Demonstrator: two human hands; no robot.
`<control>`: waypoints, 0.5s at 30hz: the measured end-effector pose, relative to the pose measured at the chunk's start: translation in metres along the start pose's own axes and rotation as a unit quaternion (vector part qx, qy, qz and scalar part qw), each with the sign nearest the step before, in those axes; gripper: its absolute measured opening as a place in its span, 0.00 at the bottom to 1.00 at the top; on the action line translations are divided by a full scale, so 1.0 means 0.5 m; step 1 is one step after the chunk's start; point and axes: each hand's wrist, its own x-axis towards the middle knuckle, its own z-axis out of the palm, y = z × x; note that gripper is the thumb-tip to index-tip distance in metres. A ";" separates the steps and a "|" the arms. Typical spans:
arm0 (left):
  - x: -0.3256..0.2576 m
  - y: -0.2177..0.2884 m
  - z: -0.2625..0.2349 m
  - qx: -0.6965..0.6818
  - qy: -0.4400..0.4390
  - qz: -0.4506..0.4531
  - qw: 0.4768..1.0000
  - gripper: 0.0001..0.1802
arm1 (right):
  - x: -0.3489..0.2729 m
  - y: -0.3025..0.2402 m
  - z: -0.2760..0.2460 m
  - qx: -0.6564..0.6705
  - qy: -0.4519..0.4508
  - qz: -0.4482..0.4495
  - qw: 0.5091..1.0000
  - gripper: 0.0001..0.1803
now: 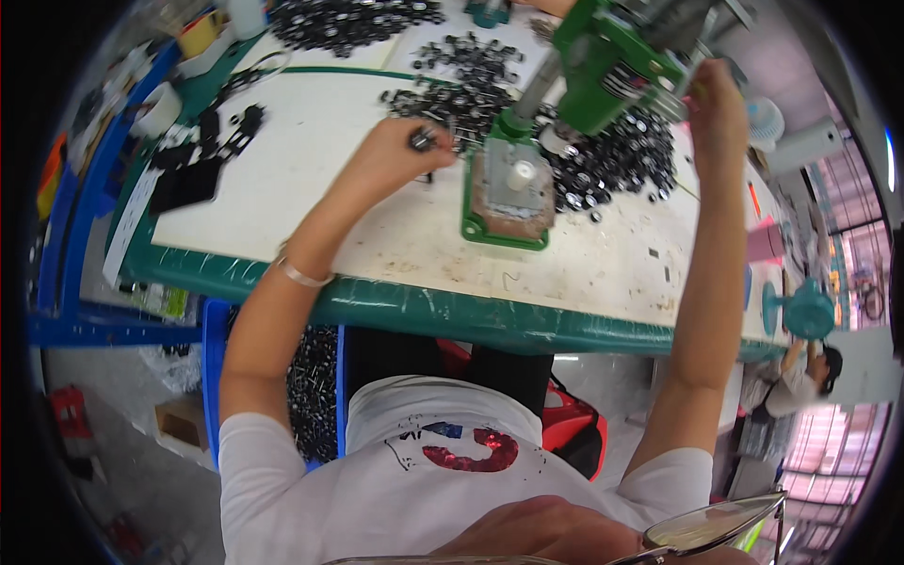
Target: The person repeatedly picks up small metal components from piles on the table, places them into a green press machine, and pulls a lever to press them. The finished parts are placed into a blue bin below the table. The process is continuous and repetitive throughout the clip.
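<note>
A green hand-operated bench press [603, 89] stands on the table in front of me. Its base carries a metal plate with a small white round fixture [521, 174] on top. Just left of that base, my left hand [391, 162] is closed on a small black-and-silver round part [421, 139]. Up at the press's right side, my right hand [718, 108] is wrapped around the press lever; the grip is partly hidden and slightly blurred. Behind and beside the press lie heaps of similar black-and-silver parts [626, 160].
Another pile of black parts [348, 24] lies at the back left. A black flat object [186, 186] rests near the table's left end. Below the green table edge [433, 311], a blue bin [215, 377] holds many small dark pieces. A person [791, 386] is at the far right.
</note>
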 end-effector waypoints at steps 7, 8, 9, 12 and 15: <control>-0.036 0.003 0.020 0.345 -0.044 -0.023 0.937 0.10 | -0.268 0.155 -0.108 -0.310 -0.126 0.144 0.931 0.11; -0.036 -0.004 0.022 0.338 -0.029 -0.008 0.941 0.10 | -0.294 0.158 -0.097 -0.343 -0.146 0.116 0.921 0.11; -0.035 -0.011 0.023 0.317 -0.030 0.003 0.948 0.10 | -0.316 0.156 -0.086 -0.372 -0.155 0.118 0.907 0.10; -0.014 -0.013 0.023 0.190 -0.029 -0.025 0.981 0.10 | -0.356 0.173 -0.074 -0.428 -0.151 0.077 0.888 0.11; 0.006 0.021 0.034 -0.046 -0.023 -0.143 0.988 0.11 | -0.357 0.186 -0.073 -0.426 -0.143 0.075 0.890 0.10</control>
